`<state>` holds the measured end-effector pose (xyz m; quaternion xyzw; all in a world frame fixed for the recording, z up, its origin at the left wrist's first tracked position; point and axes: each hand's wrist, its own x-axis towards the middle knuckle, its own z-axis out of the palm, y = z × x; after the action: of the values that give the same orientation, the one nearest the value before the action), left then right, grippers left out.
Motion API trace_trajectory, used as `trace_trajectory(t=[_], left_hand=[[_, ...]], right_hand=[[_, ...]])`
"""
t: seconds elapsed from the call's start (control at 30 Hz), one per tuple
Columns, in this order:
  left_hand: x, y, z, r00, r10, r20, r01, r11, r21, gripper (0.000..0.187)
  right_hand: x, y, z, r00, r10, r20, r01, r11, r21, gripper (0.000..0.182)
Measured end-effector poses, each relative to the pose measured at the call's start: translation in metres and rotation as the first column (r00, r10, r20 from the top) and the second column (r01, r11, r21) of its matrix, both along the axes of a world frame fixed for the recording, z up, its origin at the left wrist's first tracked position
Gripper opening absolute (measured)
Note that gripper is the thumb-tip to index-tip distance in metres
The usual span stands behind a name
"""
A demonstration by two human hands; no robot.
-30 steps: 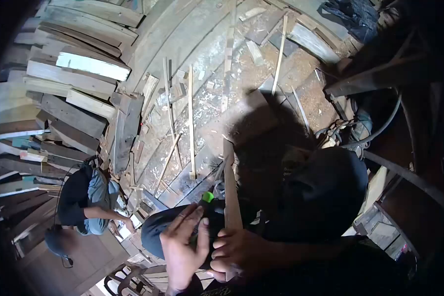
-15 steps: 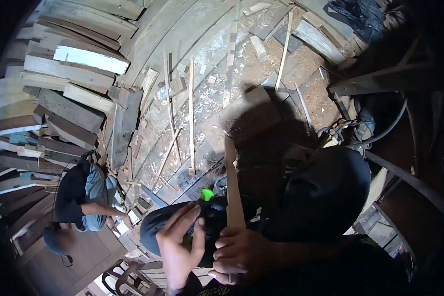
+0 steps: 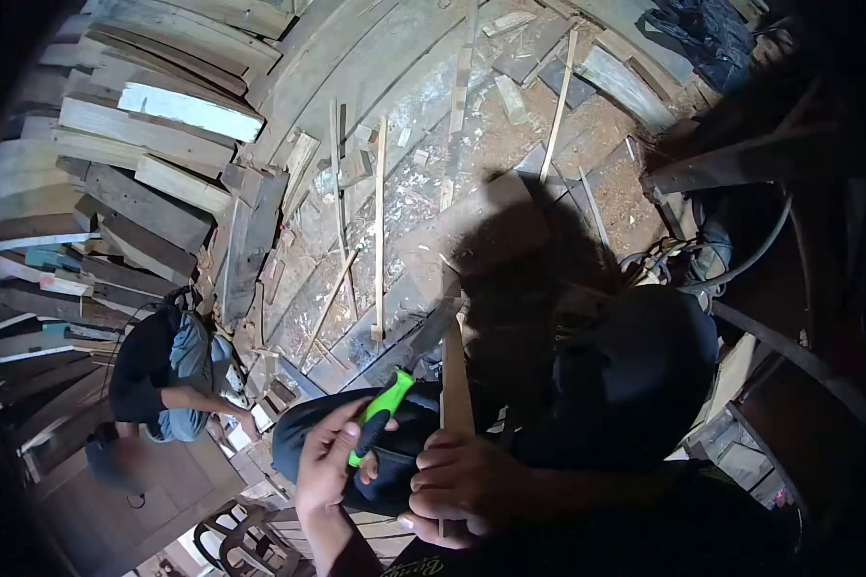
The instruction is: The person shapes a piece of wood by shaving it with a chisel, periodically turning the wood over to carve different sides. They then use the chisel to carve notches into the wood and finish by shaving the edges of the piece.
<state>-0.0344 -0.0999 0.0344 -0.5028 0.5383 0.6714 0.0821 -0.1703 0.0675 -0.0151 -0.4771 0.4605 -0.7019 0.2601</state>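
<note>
My left hand (image 3: 329, 460) is closed around a hand tool (image 3: 382, 413) with a bright green and black handle. A flat grey blade appears to extend from its far end toward a narrow wooden strip. My right hand (image 3: 462, 489) grips the lower end of that wooden strip (image 3: 456, 385), which points up and away from me between my knees. The strip's upper part lies close to the tool's blade, overlapping it in this view. Dark trousers cover my bent legs (image 3: 635, 365) on both sides of the strip.
At the lower left another person (image 3: 149, 370) in a dark shirt bends over, a hand near wood pieces. Stacked boards (image 3: 173, 111) fill the left side. Thin sticks (image 3: 381, 231) and shavings litter the floor. Cables (image 3: 664, 252) and a black plastic bag (image 3: 707, 43) lie at right.
My left hand has turned the tool, so its green handle now shows along its length and its blade is at the strip. My right hand keeps hold of the strip.
</note>
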Motion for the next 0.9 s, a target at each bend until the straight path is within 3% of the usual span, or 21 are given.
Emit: trace_trajectory(t=[0.07,0.1,0.2,0.27,0.3,0.33,0.37,0.43,0.53,0.63,0.7,0.77,0.9], left_hand=[[0.005,0.003,-0.004,0.988,-0.146,-0.058,0.149,0.988,0.044,0.049],[0.001,0.006,0.0,0.975,-0.219,0.042,0.218,0.976,0.02,0.05],[-0.01,0.013,0.007,0.933,-0.338,0.128,0.348,0.936,-0.063,0.049],[-0.017,0.018,0.01,0.842,-0.392,0.369,0.496,0.833,-0.245,0.048],[-0.018,0.02,0.011,0.841,-0.394,0.371,0.498,0.831,-0.247,0.048],[-0.019,0.023,0.012,0.83,-0.423,0.362,0.554,0.697,-0.456,0.046],[-0.019,0.025,0.013,0.816,-0.452,0.359,0.569,0.52,-0.638,0.044],[-0.019,0.032,0.019,0.946,-0.228,0.229,0.32,0.569,-0.758,0.037],[-0.028,0.028,0.042,0.846,-0.363,0.389,0.517,0.382,-0.766,0.038],[-0.032,0.033,0.048,0.73,-0.542,0.417,0.625,0.282,-0.728,0.045],[-0.037,0.037,0.05,0.707,-0.579,0.407,0.648,0.298,-0.701,0.05],[-0.045,0.042,0.046,0.807,-0.476,0.35,0.566,0.457,-0.686,0.054],[-0.039,0.03,0.029,0.796,-0.504,0.336,0.585,0.493,-0.644,0.055]], right_hand=[[-0.003,0.001,0.002,1.0,0.022,0.002,-0.022,1.0,0.006,0.025],[-0.004,0.002,0.002,1.0,0.025,-0.014,-0.025,1.0,0.008,0.025],[-0.002,0.003,0.001,0.999,0.027,-0.041,-0.026,1.0,0.016,0.025],[-0.001,0.003,0.001,0.999,0.022,-0.049,-0.021,1.0,0.018,0.025],[-0.001,0.003,0.002,0.997,0.047,-0.058,-0.045,0.998,0.037,0.026],[0.0,0.004,0.002,0.995,0.073,-0.066,-0.07,0.996,0.056,0.027],[0.001,0.004,0.002,0.995,0.073,-0.066,-0.07,0.996,0.055,0.027],[0.001,0.004,0.0,0.994,0.088,-0.069,-0.085,0.995,0.046,0.028],[-0.004,0.005,0.004,0.99,0.113,-0.08,-0.108,0.992,0.07,0.028],[-0.007,0.005,0.006,0.985,0.137,-0.102,-0.127,0.987,0.1,0.021],[-0.007,0.005,0.006,0.985,0.147,-0.093,-0.138,0.986,0.092,0.021],[-0.008,0.006,0.005,0.984,0.159,-0.086,-0.152,0.984,0.088,0.021],[-0.006,0.005,0.002,0.987,0.135,-0.082,-0.131,0.99,0.051,0.028]])
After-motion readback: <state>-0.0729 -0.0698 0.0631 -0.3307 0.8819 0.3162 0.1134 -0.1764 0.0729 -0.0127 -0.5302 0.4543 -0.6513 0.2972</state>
